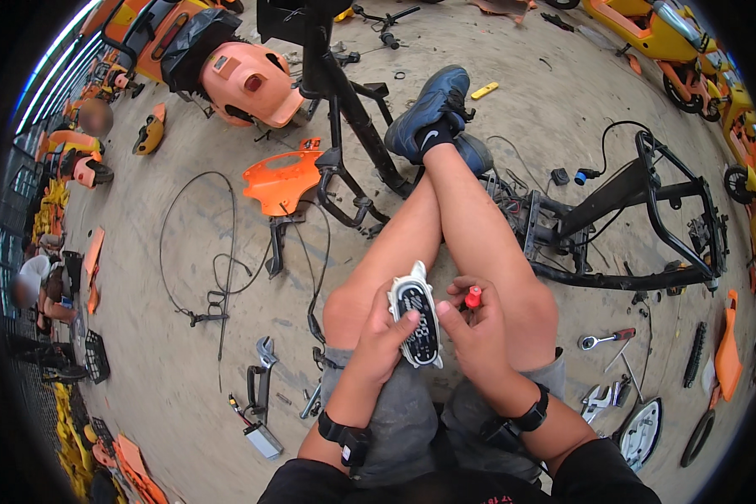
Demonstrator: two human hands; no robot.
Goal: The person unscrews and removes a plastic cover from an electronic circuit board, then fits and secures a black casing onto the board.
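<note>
I sit on the concrete floor with my legs crossed in front of me. My left hand (384, 336) holds a white-rimmed scooter instrument panel with a black face (418, 323) over my knees. My right hand (476, 332) steadies the panel's right edge and grips a small tool with a red handle (474, 296), its tip at the panel. Both wrists wear black bands.
A stripped black scooter frame (647, 227) lies at the right, another black frame (344, 109) with an orange panel (284, 178) ahead. A ratchet wrench (606, 339), a headlight cover (641, 433), cables (218, 277) and orange body parts (252, 80) lie around. People sit at far left.
</note>
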